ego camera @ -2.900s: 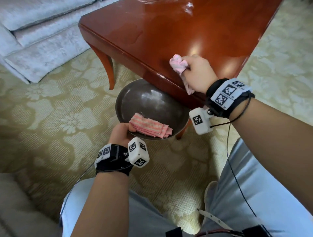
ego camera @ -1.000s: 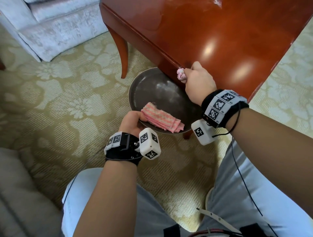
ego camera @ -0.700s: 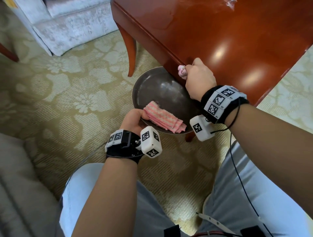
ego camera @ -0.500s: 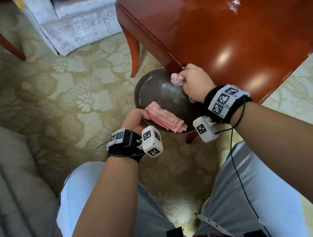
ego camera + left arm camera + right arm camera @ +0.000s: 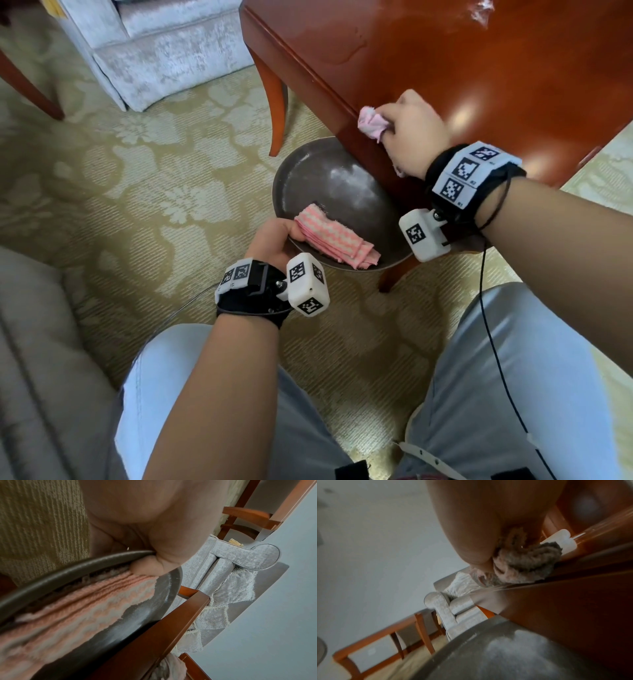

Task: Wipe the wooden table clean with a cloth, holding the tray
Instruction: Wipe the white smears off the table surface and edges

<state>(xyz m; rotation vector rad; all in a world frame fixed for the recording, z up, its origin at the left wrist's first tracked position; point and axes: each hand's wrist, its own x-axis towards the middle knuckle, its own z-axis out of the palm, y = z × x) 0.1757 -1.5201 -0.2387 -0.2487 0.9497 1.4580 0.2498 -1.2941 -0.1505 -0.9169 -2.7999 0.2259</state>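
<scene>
My right hand [image 5: 409, 128] grips a bunched pink cloth [image 5: 371, 123] at the near left edge of the glossy red-brown wooden table [image 5: 462, 68]. The same cloth [image 5: 527, 562] shows crumpled against the table edge in the right wrist view. My left hand [image 5: 275, 240] holds the rim of a round dark metal tray [image 5: 329, 178] just below that edge, its thumb [image 5: 145, 568] over the rim [image 5: 68, 568]. A folded pink striped cloth [image 5: 334, 240] lies in the tray, next to my left thumb.
A curved table leg [image 5: 275, 113] stands left of the tray; another leg [image 5: 394, 274] is under it. A pale grey upholstered sofa [image 5: 164, 58] sits at the back left on patterned beige carpet [image 5: 120, 205]. A white smear [image 5: 483, 10] marks the table's far part. My knees fill the bottom.
My right hand with the pink cloth dropped off the table edge over the tray half a second ago and is now back up on the edge. The tray stays held below.
</scene>
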